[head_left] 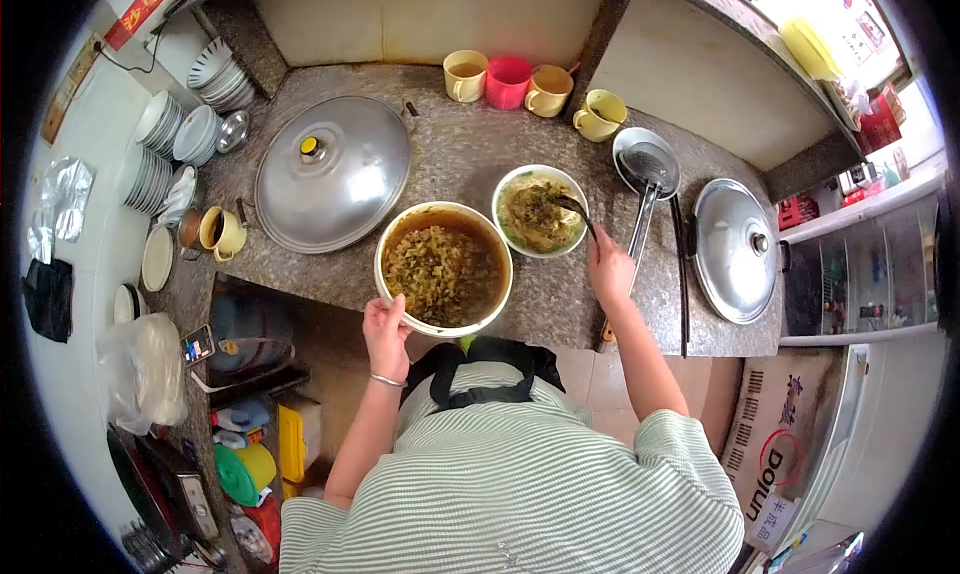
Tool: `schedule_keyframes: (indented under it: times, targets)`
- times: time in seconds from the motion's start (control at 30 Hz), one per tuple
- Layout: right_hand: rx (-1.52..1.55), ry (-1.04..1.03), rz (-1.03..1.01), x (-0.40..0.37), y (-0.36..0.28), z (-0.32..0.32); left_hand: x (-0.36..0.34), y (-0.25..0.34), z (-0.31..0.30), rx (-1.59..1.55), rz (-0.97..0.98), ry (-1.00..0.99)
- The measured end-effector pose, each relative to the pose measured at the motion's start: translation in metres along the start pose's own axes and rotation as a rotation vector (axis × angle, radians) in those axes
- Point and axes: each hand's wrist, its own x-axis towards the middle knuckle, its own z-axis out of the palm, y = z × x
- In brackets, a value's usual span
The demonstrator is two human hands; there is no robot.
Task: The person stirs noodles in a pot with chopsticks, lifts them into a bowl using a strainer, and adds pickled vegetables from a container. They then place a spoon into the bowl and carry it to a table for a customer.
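Note:
My left hand (386, 336) grips the front left rim of a white tub (450, 330), which juts over the counter's front edge. Chopped brownish-green vegetables (435, 264) in dark liquid fill much of it. In my right hand (611, 272) is a dark-handled spoon (572, 204), its head down in a white bowl (545, 255) just right of the tub. That bowl contains pale noodles in broth with bits of green, and a heap of the same dark chopped vegetables (540, 202) lies on top, around the spoon.
A large domed lid (335, 194) lies left on the stone counter (450, 139); a lidded pot (735, 259) stands right. Near my right hand rest a strainer (645, 169) and long chopsticks (682, 294). Mugs (508, 82) line the back; stacked plates (155, 149) fill the left.

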Motion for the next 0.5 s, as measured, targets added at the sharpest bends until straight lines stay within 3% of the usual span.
schedule_keyframes:
  times: [0.07,0.23,0.33,0.43,0.5]
  targets:
    - [-0.054,-0.086,-0.042,0.004,-0.005,-0.003,0.003,-0.003,-0.003,-0.001,-0.007,-0.011]
    - [-0.001,-0.071,-0.014,-0.009,-0.003,-0.017,0.001,0.004,0.001,0.028,-0.016,-0.019]
    - [0.060,-0.066,-0.189,-0.011,-0.012,-0.010,-0.001,0.001,0.001,0.039,-0.021,-0.026]
    - [0.003,-0.076,-0.059,0.000,-0.006,-0.009,0.006,0.004,0.001,0.024,-0.006,-0.030]
    - [0.024,-0.053,-0.085,0.007,-0.006,0.000,0.005,0.000,0.000,0.021,-0.004,-0.026]
